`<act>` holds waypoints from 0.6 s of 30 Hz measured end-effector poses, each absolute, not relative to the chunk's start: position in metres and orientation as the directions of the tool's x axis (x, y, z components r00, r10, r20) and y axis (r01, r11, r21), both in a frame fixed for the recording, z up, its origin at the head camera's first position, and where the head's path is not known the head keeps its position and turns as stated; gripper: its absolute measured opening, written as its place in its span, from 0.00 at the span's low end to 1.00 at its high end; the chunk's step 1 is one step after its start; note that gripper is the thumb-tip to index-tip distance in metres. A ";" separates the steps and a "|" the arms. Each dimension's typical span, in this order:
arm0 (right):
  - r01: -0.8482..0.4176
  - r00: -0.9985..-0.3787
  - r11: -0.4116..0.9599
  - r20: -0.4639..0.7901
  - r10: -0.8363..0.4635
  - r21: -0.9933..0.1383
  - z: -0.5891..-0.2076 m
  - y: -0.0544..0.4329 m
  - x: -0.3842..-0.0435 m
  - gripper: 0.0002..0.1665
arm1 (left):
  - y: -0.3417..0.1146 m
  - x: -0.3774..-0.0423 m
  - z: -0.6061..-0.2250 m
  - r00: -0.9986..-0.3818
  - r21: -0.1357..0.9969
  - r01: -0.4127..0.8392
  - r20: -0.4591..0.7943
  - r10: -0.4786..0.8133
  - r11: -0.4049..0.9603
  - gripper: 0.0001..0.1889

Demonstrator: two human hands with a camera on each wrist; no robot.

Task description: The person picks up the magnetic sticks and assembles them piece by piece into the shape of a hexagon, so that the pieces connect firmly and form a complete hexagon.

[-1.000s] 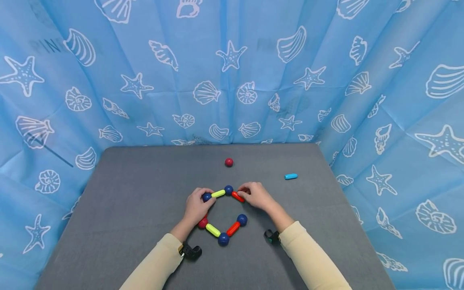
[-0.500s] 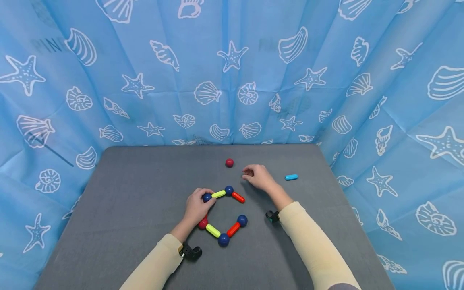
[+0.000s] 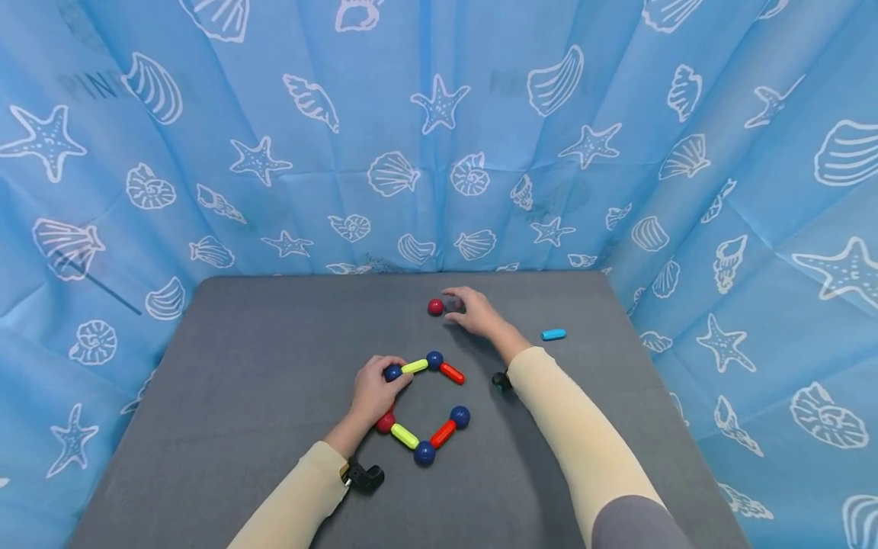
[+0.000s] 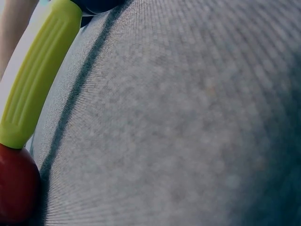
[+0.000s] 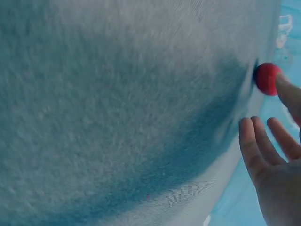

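Note:
My left hand (image 3: 373, 390) holds a dark blue ball (image 3: 393, 373) at the upper left of an open ring of balls and rods. From it runs a yellow-green rod (image 3: 414, 367), then another blue ball (image 3: 435, 360) and a red rod (image 3: 453, 373) with a free end. The ring's lower side has a red ball (image 3: 386, 422), a yellow-green rod (image 4: 40, 70), a blue ball (image 3: 424, 454), a red rod (image 3: 443, 435) and a blue end ball (image 3: 460, 416). My right hand (image 3: 475, 311), fingers spread, is just right of a loose red ball (image 5: 267, 78).
A light blue rod (image 3: 553, 335) lies on the grey table (image 3: 274, 328) to the right of my right hand. Behind the table hangs a blue curtain (image 3: 309, 198) with shell and starfish prints.
My right hand has let go of the upper red rod and moved up the table to beside the loose red ball. The left hand stays on its blue ball.

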State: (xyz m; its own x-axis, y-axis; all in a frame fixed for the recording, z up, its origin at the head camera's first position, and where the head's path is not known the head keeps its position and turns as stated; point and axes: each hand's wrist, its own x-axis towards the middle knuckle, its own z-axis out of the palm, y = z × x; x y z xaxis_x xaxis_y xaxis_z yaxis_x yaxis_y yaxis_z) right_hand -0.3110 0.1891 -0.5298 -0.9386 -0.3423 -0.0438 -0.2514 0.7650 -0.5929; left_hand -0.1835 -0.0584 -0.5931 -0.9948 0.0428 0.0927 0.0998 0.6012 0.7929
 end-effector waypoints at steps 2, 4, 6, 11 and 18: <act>-0.257 -0.929 0.760 -0.064 -0.364 -0.598 -0.531 0.188 -0.315 0.37 | -0.059 -0.184 -0.592 -0.995 0.796 0.101 0.091 0.046 0.597 0.10; -0.274 -0.915 0.756 -0.082 -0.396 -0.595 -0.532 0.187 -0.318 0.39 | -0.059 -0.184 -0.592 -0.995 0.799 0.099 0.088 0.047 0.594 0.10; -0.303 -0.896 0.752 -0.094 -0.434 -0.586 -0.533 0.185 -0.320 0.39 | -0.059 -0.184 -0.592 -0.995 0.798 0.096 0.086 0.045 0.595 0.10; -0.366 -0.869 0.773 -0.106 -0.483 -0.518 -0.533 0.177 -0.323 0.31 | -0.059 -0.184 -0.591 -0.995 0.787 0.102 0.094 0.045 0.608 0.10; -0.306 -0.908 0.810 -0.103 -0.407 -0.501 -0.538 0.179 -0.312 0.24 | -0.059 -0.184 -0.593 -0.994 0.781 0.109 0.099 0.051 0.615 0.11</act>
